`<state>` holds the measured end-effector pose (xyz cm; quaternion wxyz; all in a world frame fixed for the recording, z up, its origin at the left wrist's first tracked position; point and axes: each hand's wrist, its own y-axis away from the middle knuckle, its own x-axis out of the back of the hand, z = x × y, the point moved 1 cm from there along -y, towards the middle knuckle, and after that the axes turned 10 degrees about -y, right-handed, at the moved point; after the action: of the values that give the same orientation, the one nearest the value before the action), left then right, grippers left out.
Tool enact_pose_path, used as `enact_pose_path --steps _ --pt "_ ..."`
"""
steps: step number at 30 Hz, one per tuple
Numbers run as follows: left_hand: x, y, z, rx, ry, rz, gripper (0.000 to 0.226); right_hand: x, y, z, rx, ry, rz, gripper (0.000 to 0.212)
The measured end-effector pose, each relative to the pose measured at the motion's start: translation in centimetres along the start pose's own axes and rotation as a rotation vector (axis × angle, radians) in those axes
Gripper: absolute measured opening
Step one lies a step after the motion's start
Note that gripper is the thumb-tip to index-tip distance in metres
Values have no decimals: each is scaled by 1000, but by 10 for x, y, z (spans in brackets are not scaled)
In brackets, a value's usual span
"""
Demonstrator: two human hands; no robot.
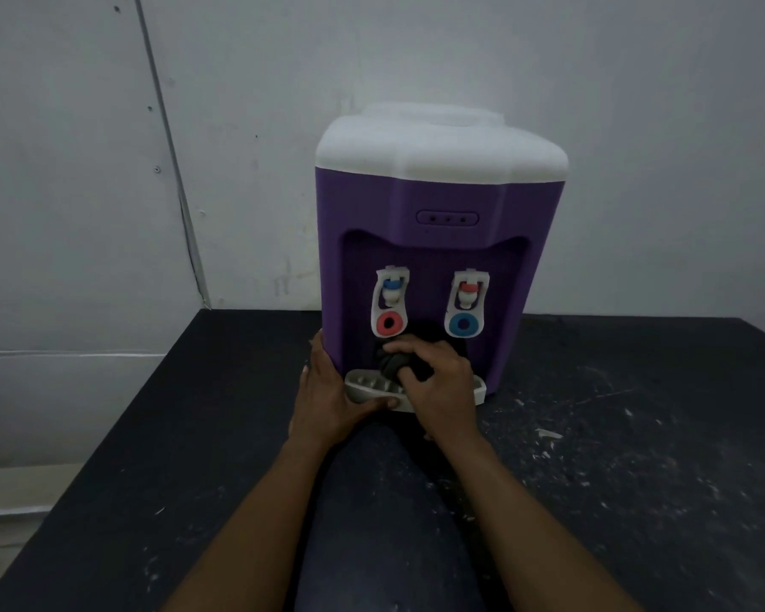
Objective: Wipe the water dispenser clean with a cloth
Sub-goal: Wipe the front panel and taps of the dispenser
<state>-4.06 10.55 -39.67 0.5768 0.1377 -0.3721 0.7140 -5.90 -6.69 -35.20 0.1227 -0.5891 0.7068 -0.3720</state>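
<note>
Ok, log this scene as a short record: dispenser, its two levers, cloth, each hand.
dispenser: purple body, white top, upright on the black table
red-ringed lever: image left
blue-ringed lever: image right
cloth: dark, bunched, over the drip tray
left hand: holds the drip tray's front left corner
right hand: grips the cloth below the levers

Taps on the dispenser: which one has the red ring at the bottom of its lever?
The left tap. Its lever ends in a red ring under a blue knob, while the right tap ends in a blue ring under a red knob.
</note>
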Motion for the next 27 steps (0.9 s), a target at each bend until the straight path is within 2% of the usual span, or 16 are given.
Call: enact_pose_path --steps 5,7,13,18,21,24,26,27 --pt "3 3 5 9 -13 -18 150 34 1 -16 13 -93 288 47" --pt "5 4 6 20 -12 -18 149 45 -7 -24 16 -122 341 43" --pt "1 10 7 63 -49 -34 152 58 -27 -60 74 -249 444 37" --pt "6 13 11 59 -73 -37 158 58 -43 -87 78 -273 315 27" --pt "15 17 21 -73 -70 92 134 52 -41 -85 28 -290 307 25" --pt "29 19 37 -203 51 290 77 48 -41 -81 -48 -252 259 24" --pt "43 18 52 -256 115 443 54 45 -42 -78 -93 -166 191 23" --pt "50 17 62 -286 131 469 46 44 -43 -78 -107 -124 162 23"
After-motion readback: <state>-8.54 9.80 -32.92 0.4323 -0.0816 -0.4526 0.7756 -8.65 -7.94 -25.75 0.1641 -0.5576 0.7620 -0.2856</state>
